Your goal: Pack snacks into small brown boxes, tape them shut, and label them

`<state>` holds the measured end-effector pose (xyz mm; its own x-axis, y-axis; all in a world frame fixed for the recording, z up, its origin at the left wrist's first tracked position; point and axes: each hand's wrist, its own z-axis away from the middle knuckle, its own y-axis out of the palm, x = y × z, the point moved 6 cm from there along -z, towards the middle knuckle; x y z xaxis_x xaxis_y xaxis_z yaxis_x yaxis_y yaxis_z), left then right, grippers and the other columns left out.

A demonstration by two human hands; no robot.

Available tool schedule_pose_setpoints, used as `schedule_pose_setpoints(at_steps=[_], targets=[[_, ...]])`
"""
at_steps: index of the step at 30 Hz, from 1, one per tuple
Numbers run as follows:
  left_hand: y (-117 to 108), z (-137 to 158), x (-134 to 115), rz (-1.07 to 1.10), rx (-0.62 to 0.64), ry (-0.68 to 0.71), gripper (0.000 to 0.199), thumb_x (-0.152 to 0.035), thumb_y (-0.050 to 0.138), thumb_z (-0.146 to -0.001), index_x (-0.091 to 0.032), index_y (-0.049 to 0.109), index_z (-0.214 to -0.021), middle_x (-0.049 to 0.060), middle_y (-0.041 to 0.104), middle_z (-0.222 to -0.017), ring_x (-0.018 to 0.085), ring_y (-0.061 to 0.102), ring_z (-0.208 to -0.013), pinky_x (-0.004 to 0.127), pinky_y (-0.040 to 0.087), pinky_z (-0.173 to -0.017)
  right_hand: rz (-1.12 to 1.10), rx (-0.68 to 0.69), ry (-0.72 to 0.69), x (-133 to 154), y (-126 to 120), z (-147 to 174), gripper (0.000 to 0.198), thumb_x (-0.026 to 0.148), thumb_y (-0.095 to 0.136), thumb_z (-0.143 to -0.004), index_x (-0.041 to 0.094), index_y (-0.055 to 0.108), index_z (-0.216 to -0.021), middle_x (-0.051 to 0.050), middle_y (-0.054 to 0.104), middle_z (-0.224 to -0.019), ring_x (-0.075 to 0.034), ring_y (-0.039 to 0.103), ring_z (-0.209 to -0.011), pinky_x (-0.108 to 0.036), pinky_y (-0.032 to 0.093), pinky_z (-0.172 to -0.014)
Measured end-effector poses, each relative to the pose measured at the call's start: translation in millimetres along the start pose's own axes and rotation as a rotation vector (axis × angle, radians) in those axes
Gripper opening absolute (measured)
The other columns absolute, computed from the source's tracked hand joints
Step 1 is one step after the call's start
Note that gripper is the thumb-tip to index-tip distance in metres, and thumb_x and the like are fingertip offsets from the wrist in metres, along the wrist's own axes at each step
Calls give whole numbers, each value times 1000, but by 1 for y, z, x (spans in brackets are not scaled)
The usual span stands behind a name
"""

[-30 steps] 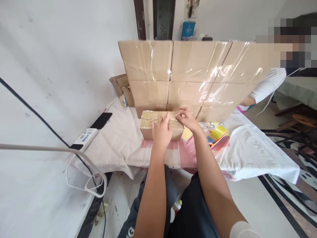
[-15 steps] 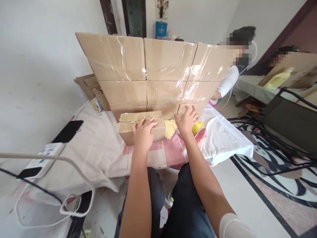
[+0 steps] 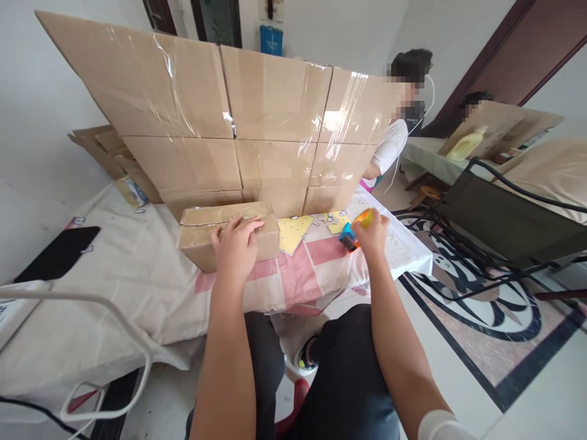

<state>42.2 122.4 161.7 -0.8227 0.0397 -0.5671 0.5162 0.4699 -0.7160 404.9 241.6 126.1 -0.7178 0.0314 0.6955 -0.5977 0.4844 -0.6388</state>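
My left hand (image 3: 236, 247) rests on a small closed cardboard box (image 3: 266, 241), fingers spread over its top and front edge. The box lies lengthwise on the table, with clear tape along its top seam. Off to the right, my right hand (image 3: 373, 229) is wrapped round an orange and blue tape dispenser (image 3: 349, 236) with a yellowish roll. The dispenser is tilted just above the tablecloth, its dark blue end pointing left. Behind the box stands a large upright cardboard panel (image 3: 275, 104), its seams covered with shiny clear tape.
A pink and cream cloth (image 3: 298, 263) covers the table. Flattened cardboard (image 3: 107, 150) leans at the back left, near a black flat object (image 3: 57, 252). A white curved tube (image 3: 110, 311) crosses the lower left. Behind the panel is another person (image 3: 394, 143). A dark folding chair (image 3: 513, 208) stands right.
My right hand has gone from beside the panel to the right and closed round the tape dispenser. My left hand stays on the box. The view has turned to the right.
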Motion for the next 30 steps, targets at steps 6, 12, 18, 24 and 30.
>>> schedule_pose_setpoints(at_steps=[6,12,18,24,30], targets=[[1,-1,2,-32,-15,0,43,-12,39,-95,-37,71,-111,-5,69,-136,24,50,-141,58,21,-118,-146,6,16,-48,-10,-36,59,23,66,-75,21,56,-133,-20,26,-161,-42,34,-146,-57,29,-118],[2,2,-1,-38,-26,-5,44,-13,39,-94,-37,70,-113,-5,69,-136,24,50,-141,58,21,-119,-102,-95,-203,-5,10,-30,45,27,58,-86,19,61,-131,-17,30,-164,-38,17,-150,-61,24,-118],[2,3,0,-31,-31,6,44,-13,39,-94,-37,71,-113,-4,69,-136,23,50,-141,56,22,-119,227,396,-131,22,78,-18,47,16,50,-86,25,72,-126,-7,45,-160,-35,32,-149,-62,23,-122],[0,3,-1,-15,-42,25,43,-14,37,-96,-36,71,-112,-5,69,-137,23,50,-141,55,24,-116,252,473,27,18,123,-14,38,8,57,-73,23,77,-102,-13,62,-141,-41,39,-143,-78,17,-115],[0,3,0,-18,-43,9,44,-12,38,-95,-37,71,-113,-5,69,-137,23,50,-142,54,25,-117,83,220,9,21,108,-25,35,17,50,-84,15,75,-109,-17,72,-116,-34,58,-125,-51,39,-112]])
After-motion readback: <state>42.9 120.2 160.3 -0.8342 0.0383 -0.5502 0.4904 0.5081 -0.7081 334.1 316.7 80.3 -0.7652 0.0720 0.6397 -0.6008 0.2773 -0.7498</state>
